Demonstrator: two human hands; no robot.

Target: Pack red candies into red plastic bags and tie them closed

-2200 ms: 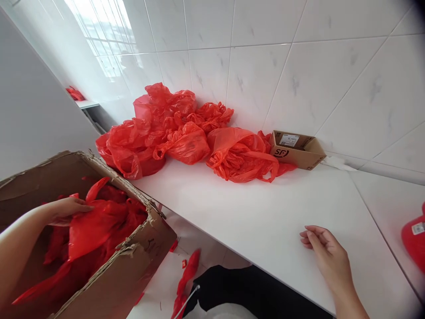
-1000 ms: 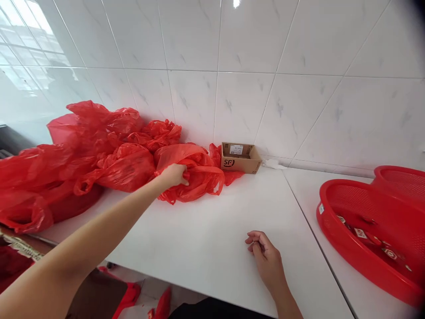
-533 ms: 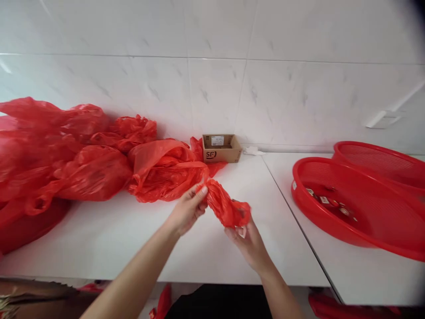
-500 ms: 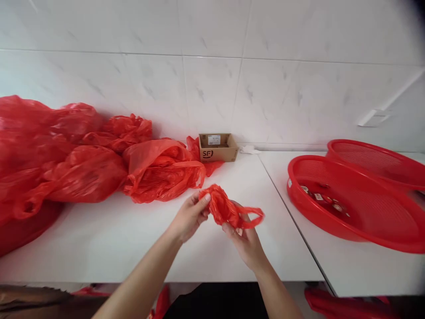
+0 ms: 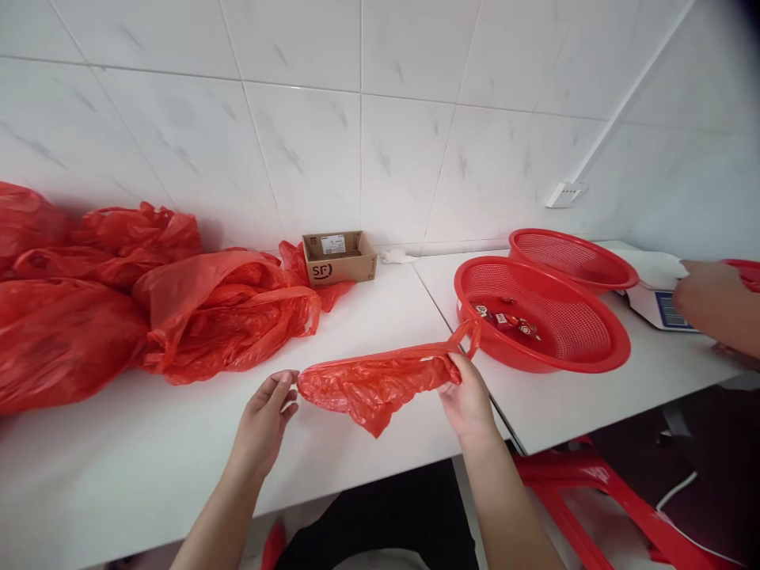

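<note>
A pale tiled wall (image 5: pixel 404 142) with faint grey veining rises behind a white table (image 5: pixel 148 467), which meets a second white table (image 5: pixel 575 408) along a dark seam to the right of centre. From the left, a bulging red plastic bag (image 5: pixel 65 344) lies on the table, cut off by the edge of view, with more crumpled red plastic (image 5: pixel 139 241) behind it, near the wall. Just right of these sits a loose, gathered heap of red bags (image 5: pixel 237 313), whose handles trail toward the centre. Nearer, the person's left hand (image 5: pixel 267 419) pinches the left end of a thin red bag (image 5: pixel 377 388) between thumb and fingertips. Beyond, on the far side, stands a small brown cardboard box (image 5: pixel 341 265), topless, marked SF, with a white scrap (image 5: pixel 397 256) beside it. The thin red bag is stretched lengthwise above the near part of the table, one corner hanging down, and the right hand (image 5: pixel 469 400) grips its other end, near the looped handles. To the right, a red perforated basket (image 5: pixel 570 328) holds a few small red and white pieces (image 5: pixel 511 321); a second red basket (image 5: pixel 573 257) is behind it, below a wall socket (image 5: pixel 566 195). Underneath, on the near right, is a red stool (image 5: pixel 594 479). At far right, another person's hand (image 5: pixel 712 301) is beside a white scale (image 5: pixel 656 305), its grasp unclear
</note>
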